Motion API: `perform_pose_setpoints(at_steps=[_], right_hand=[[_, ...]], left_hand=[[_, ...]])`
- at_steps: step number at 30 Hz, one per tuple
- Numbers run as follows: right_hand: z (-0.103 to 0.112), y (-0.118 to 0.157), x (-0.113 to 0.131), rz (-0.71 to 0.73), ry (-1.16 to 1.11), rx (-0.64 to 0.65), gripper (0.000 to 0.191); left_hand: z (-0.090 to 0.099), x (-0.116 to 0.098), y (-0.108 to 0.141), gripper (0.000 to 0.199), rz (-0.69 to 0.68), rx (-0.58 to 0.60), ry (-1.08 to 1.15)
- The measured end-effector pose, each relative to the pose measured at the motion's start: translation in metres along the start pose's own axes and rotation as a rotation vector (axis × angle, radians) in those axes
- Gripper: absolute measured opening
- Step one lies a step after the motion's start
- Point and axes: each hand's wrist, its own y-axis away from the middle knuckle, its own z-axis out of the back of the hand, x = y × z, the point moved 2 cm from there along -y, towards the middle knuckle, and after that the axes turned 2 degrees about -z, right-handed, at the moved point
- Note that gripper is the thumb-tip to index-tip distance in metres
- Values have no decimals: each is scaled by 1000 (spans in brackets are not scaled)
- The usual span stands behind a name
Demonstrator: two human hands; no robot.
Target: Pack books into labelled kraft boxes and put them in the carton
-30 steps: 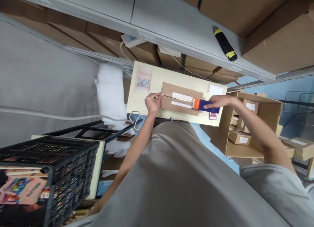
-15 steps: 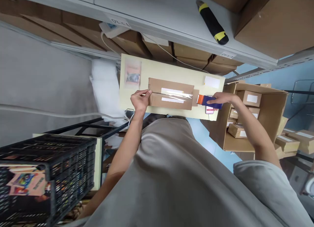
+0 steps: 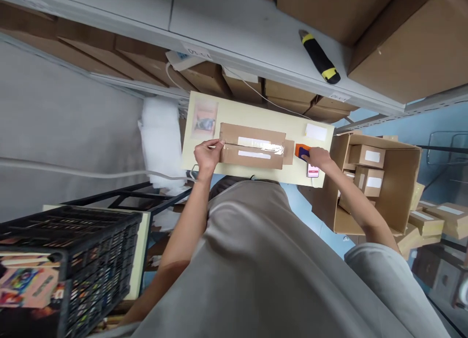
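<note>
A flat brown cardboard box (image 3: 252,161) lies on the pale yellow tabletop (image 3: 252,114), with shiny clear tape along its middle seam and white labels on either side of it. My left hand (image 3: 207,155) pinches the box's left end at the seam, thumb and fingers closed. Just beyond the right end flap, my right hand (image 3: 317,157) is wrapped around an orange and dark blue tape dispenser (image 3: 302,151), partly hidden by the fingers. Below that hand a phone (image 3: 313,170) with a lit pink screen rests on the tabletop.
A large open carton (image 3: 397,191) with several small boxes stands at the right. Overhead, a grey shelf (image 3: 237,16) carries a black and yellow utility knife (image 3: 320,57). A black plastic crate (image 3: 102,250) is at lower left, white wrapping material (image 3: 161,138) behind it.
My right hand has shifted left, and the tape dispenser has turned within its grip, nearer the box's right end. My left hand stays on the left end. The camera view has shifted slightly.
</note>
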Motion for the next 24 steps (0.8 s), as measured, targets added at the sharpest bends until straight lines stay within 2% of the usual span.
perform_pose_setpoints(at_steps=[3, 6, 8, 11, 14, 16, 18, 20, 22, 24], right_hand=[[29, 20, 6, 82, -33, -183, 56], [76, 49, 31, 130, -70, -351, 67], [109, 67, 59, 175, -119, -479, 70], [155, 80, 107, 289, -168, -632, 74], [193, 67, 151, 452, -106, -713, 73], [215, 49, 176, 551, -11, -760, 68], [231, 30, 195, 571, 72, -804, 62], [242, 14, 208, 539, 128, -823, 58], [246, 5, 214, 508, 153, -838, 59], [241, 4, 212, 510, 112, -904, 62]], left_hand=[[8, -2, -4, 32, 28, 52, 18], [15, -34, -3, 42, -80, -27, 15], [19, -76, 2, 42, -280, -82, 54], [24, -155, 16, 38, -626, -25, 172], [30, -221, 26, 41, -870, -3, 241], [30, -247, 27, 42, -933, 18, 257], [28, -256, 24, 42, -942, 32, 271], [26, -253, 22, 41, -927, 40, 288], [25, -240, 21, 39, -905, 53, 308], [25, -219, 19, 39, -876, 72, 325]])
